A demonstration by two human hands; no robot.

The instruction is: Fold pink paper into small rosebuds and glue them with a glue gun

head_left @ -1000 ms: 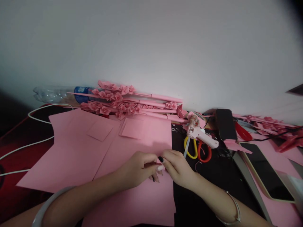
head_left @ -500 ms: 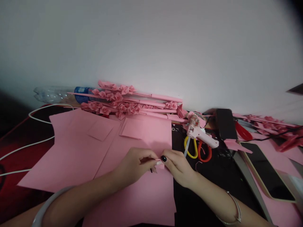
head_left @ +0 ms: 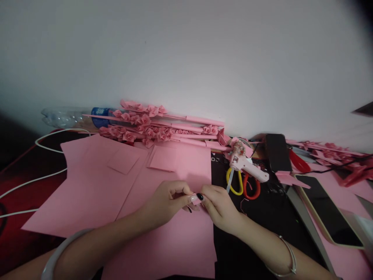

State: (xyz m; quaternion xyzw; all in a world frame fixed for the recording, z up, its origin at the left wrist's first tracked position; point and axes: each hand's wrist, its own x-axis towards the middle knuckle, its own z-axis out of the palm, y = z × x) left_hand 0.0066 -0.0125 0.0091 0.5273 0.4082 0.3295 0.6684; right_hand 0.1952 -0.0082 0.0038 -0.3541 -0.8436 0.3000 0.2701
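My left hand [head_left: 169,202] and my right hand [head_left: 218,206] meet over a large pink paper sheet [head_left: 163,241] on the desk. Both pinch a small folded piece of pink paper [head_left: 197,200] between their fingertips; most of it is hidden by the fingers. A bangle sits on each wrist. Two small pink paper squares [head_left: 164,158] lie on the sheets just beyond my hands.
Pink paper roses on stems [head_left: 151,126] and a plastic bottle [head_left: 72,116] lie along the wall. A pink glue gun [head_left: 246,165] rests over yellow and orange scissors [head_left: 243,184]. Two phones [head_left: 326,210] lie at right. A white cable [head_left: 35,179] runs at left.
My fingertips have shifted slightly on the small pink piece, working it between both hands. Arms and everything else on the desk stay where they were.
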